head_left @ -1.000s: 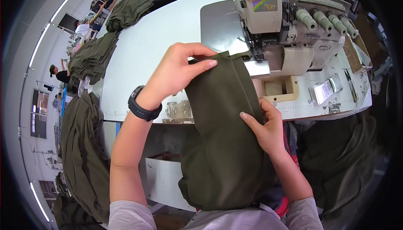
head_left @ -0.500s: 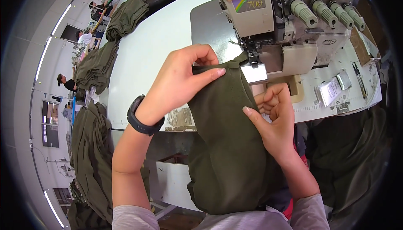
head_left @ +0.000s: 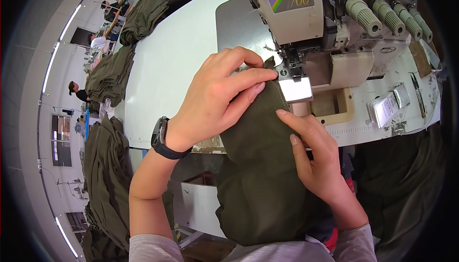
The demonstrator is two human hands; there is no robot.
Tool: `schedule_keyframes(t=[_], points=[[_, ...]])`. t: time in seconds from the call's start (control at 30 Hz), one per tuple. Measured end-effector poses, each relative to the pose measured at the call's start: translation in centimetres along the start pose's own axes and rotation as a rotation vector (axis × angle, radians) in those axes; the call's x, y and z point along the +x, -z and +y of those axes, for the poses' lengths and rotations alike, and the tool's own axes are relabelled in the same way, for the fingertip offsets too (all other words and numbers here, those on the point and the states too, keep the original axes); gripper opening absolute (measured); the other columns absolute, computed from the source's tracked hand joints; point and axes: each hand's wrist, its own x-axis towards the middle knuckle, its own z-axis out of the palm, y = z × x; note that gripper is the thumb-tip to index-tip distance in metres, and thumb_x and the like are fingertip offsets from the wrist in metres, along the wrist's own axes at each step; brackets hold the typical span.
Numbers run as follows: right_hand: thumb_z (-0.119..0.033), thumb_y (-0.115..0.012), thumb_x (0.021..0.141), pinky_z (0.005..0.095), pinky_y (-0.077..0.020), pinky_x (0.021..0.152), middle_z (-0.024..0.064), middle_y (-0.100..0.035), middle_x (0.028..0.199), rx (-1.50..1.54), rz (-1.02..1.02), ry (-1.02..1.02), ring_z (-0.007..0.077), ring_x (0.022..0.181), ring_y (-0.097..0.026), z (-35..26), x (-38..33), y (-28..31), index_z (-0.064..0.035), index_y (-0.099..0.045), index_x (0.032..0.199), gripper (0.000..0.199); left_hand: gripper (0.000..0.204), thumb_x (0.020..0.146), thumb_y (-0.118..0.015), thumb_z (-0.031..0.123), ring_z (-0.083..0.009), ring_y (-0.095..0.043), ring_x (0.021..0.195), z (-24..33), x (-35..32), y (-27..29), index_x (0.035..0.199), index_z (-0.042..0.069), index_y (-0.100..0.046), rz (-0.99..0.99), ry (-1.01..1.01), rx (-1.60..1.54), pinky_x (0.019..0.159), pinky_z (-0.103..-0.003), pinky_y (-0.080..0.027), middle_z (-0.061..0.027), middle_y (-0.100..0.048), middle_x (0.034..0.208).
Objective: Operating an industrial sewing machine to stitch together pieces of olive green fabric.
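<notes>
A dark olive fabric piece (head_left: 260, 176) hangs from the table edge down to my lap. Its top edge lies at the presser foot (head_left: 292, 73) of a beige sewing machine (head_left: 306, 18). My left hand (head_left: 217, 94) presses flat on the fabric's upper end, fingertips right beside the foot. A black watch sits on that wrist. My right hand (head_left: 313, 154) grips the fabric's right edge lower down, with the thumb tucked behind the cloth.
The white sewing table (head_left: 177, 66) stretches away to the left. Olive garment stacks (head_left: 112, 73) lie along its far left edge, with more (head_left: 107, 176) hanging below. Spool knobs (head_left: 382, 11) top the machine. Other people work in the far left background.
Both hands have pushed the fabric's top edge up and toward the machine, until it sits at the presser foot. The view has closed in on the machine.
</notes>
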Motion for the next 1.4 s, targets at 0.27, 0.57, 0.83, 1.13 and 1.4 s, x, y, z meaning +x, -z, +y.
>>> schedule_keyframes(t=[0.27, 0.57, 0.83, 1.13, 1.4], points=[[0.0, -0.062, 0.091, 0.0236, -0.0349, 0.049, 0.0026, -0.054, 0.065, 0.352, 0.099, -0.379, 0.0055, 0.056, -0.046, -0.7, 1.3, -0.3, -0.0008, -0.059, 0.098, 0.008, 0.012, 0.08, -0.07, 0.002, -0.0238, -0.057, 0.092, -0.1, 0.5, 0.5, 0.09, 0.003, -0.063, -0.063, 0.073, -0.028, 0.077, -0.032, -0.047, -0.0094, -0.059, 0.101], [-0.005, -0.063, 0.093, 0.0208, -0.0306, 0.048, 0.0016, -0.052, 0.06, 0.453, 0.087, -0.417, 0.0022, 0.053, -0.039, 1.3, 0.1, -0.8, 0.0006, -0.057, 0.089, 0.01, 0.021, 0.08, -0.075, 0.006, -0.0183, -0.056, 0.064, 0.9, 0.9, -0.2, 0.081, 0.0, -0.055, -0.05, 0.179, -0.177, 0.062, -0.028, -0.047, -0.007, -0.059, 0.076], [0.003, -0.063, 0.082, 0.0266, -0.0387, 0.044, 0.0063, -0.058, 0.08, -0.156, 0.153, -0.025, 0.0118, 0.045, -0.047, 0.7, 0.6, -0.5, -0.0021, -0.059, 0.121, 0.04, 0.022, 0.078, -0.077, 0.006, -0.0144, -0.054, 0.058, 0.8, 1.1, -1.4, 0.081, -0.001, -0.056, 0.029, 0.074, 0.054, 0.055, -0.028, -0.044, -0.0067, -0.058, 0.072], [0.007, -0.059, 0.077, 0.0369, -0.0447, 0.05, 0.0095, -0.052, 0.078, -0.565, -0.042, -0.062, 0.0246, 0.055, -0.053, -1.9, 1.5, 0.2, -0.0055, -0.051, 0.138, 0.062, 0.016, 0.079, -0.074, 0.002, -0.0142, -0.055, 0.069, 1.9, 0.1, -1.3, 0.093, -0.001, -0.066, 0.11, 0.139, -0.029, 0.06, -0.026, -0.044, -0.0083, -0.06, 0.088], [0.005, -0.06, 0.072, 0.0311, -0.0402, 0.042, 0.0073, -0.053, 0.074, -0.413, 0.08, 0.023, 0.019, 0.045, -0.048, -0.8, 1.0, 1.1, -0.0034, -0.054, 0.135, 0.063, 0.014, 0.08, -0.073, 0.006, -0.013, -0.048, 0.067, 2.6, 0.8, -2.4, 0.088, -0.001, -0.063, 0.167, 0.297, -0.145, 0.06, -0.026, -0.04, -0.0056, -0.058, 0.084]])
